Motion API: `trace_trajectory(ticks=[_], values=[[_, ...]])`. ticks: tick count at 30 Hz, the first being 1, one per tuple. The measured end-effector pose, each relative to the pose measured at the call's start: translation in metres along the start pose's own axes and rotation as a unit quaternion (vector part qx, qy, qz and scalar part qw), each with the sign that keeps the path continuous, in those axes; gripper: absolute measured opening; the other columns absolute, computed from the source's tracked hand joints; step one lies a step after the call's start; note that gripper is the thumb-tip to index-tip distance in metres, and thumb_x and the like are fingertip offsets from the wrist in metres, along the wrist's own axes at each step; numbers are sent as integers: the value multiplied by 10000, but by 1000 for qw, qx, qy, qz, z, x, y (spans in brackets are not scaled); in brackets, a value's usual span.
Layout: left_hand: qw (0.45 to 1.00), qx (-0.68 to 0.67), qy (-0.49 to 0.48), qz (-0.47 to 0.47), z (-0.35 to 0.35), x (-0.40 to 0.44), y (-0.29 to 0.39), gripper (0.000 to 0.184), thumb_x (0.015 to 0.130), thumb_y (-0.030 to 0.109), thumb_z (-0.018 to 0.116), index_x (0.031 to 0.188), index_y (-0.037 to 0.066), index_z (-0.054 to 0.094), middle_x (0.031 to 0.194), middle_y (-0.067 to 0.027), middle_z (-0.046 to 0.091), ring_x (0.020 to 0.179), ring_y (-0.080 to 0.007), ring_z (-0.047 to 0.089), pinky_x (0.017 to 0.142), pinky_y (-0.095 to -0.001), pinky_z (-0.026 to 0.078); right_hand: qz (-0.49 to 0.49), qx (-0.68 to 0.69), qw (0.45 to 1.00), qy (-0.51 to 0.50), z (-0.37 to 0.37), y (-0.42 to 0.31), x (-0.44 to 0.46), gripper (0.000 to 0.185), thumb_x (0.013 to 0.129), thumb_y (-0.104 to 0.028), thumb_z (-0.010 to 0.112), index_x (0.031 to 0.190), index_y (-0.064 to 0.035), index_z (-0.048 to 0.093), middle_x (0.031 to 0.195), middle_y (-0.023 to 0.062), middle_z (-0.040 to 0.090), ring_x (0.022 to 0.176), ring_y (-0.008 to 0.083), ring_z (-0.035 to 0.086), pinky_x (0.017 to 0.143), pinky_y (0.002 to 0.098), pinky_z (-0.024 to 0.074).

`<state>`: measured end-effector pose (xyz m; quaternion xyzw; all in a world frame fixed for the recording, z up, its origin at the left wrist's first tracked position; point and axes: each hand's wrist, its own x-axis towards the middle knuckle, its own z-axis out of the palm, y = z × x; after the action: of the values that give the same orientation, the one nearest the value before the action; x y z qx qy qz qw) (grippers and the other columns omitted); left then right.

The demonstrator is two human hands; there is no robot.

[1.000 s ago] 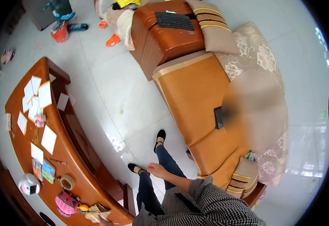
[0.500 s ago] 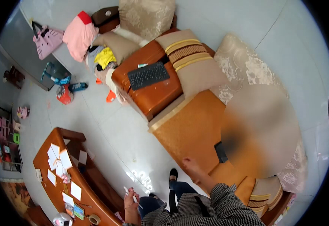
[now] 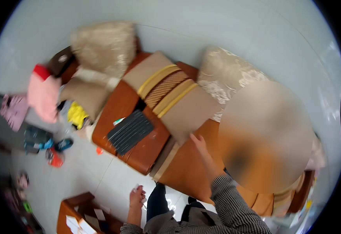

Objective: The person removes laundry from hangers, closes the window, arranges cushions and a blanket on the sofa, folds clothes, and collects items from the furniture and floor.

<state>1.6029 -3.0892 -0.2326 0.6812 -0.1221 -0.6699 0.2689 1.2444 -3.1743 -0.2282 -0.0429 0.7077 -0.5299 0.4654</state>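
Note:
My left hand (image 3: 137, 197) is low in the head view, in front of my legs, with its fingers closed on a thin white pen-like thing (image 3: 137, 186); only a small end of it shows. My right hand (image 3: 200, 146) reaches out over the orange-brown sofa mat (image 3: 186, 165). Its fingers are stretched out at the lower corner of a beige cushion with yellow and brown stripes (image 3: 170, 93). I cannot tell whether they touch the cushion. Left of that cushion a dark keyboard (image 3: 130, 132) lies on the wooden armrest (image 3: 147, 154), beside a small white-and-green item (image 3: 118, 121).
Patterned cushions (image 3: 104, 46) lean along the back. Clothes, with a yellow piece (image 3: 77, 115) among them, are heaped at the left. A wooden table (image 3: 67, 212) with white cards (image 3: 78, 226) stands at the lower left. A blurred patch (image 3: 266, 136) hides the sofa's right part.
The view has turned and come closer to the sofa. My right hand has moved forward to the striped cushion. My left hand still holds the white thing; the table is now mostly out of view.

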Motion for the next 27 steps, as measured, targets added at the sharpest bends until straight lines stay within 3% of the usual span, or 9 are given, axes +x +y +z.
trace_trajectory(ticks=[1,5,7,12,14,18,22,24,27], values=[[1000,15,0,10,4,19,18,130,814,176,593,888,77,551,570,-30,505,393,-86,406,349,-205,317,-69,95,988,-98,3,1,43,779,703,-269,713,1288,1,275,1273,156,391,1114,269,425,932,397,339],[995,78,-23,52,44,44,114,94,813,162,572,823,85,519,535,-21,476,353,-83,380,305,-214,287,-116,259,952,113,50,-11,105,566,637,-109,733,1127,14,479,1084,130,549,988,264,521,852,377,418],[988,115,-56,81,64,64,145,93,807,157,578,852,95,526,532,-18,478,348,-80,375,299,-201,285,-35,327,941,79,51,-33,84,536,642,-54,716,1121,-9,479,1068,123,552,942,244,540,787,385,461],[973,160,-145,83,157,76,199,262,858,359,519,961,120,542,476,17,410,321,-47,329,288,-178,234,-117,360,925,29,16,-105,-18,493,645,-11,685,1095,-6,484,1019,98,575,928,203,550,820,336,446],[959,89,-267,5,198,89,196,374,841,458,498,1013,129,543,510,29,447,309,-53,315,266,-175,243,-169,339,925,6,-21,-121,-59,486,646,3,677,1092,-10,482,1008,89,578,926,182,549,813,313,442],[966,-47,-227,-110,288,71,154,501,811,564,447,1042,129,537,671,16,588,321,-61,343,262,-167,242,-224,145,963,-33,-112,-102,-108,496,618,2,728,1067,-22,518,1007,45,583,919,146,542,823,291,438],[908,-71,-385,-150,324,48,100,517,799,553,473,1137,164,504,878,-9,617,368,-74,368,310,-169,265,-294,69,952,54,-202,-98,-129,414,576,16,754,955,-44,597,920,24,627,868,112,567,788,273,460],[918,-33,-366,-150,348,26,73,475,813,523,476,1094,141,505,765,-13,581,388,-74,349,308,-169,250,-218,111,967,72,-249,-102,-133,366,591,25,736,928,-49,612,906,29,636,857,108,576,781,280,468],[854,-34,-485,-182,381,36,21,363,852,440,478,1015,117,508,638,-17,494,415,-73,339,322,-168,247,-312,-6,942,126,-318,-94,-102,385,644,41,690,1006,-28,580,937,54,624,898,159,571,807,298,459]])
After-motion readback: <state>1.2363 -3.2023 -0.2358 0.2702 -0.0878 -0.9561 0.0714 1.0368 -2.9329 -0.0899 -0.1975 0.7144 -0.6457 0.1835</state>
